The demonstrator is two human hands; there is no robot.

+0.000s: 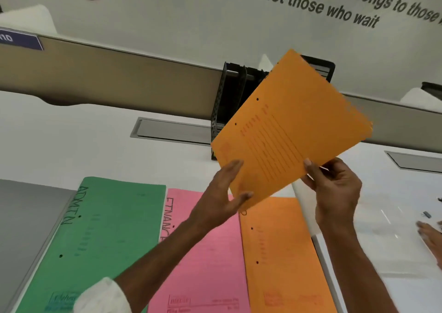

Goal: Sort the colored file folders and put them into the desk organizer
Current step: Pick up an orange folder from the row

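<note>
Both hands are holding the orange folder [290, 126] in the air, tilted, its long axis running up and away toward the black desk organizer [230, 102] just behind it. The left hand [222, 193] is cupping the lower corner with loosely spread fingers; the right hand [334, 183] is pinching the near edge.

Single head-worn wide-angle view, tilted, looking forward and down across white tabletop [71, 145] toward wall [191, 20]; hands raised close before lens; no second view
</note>
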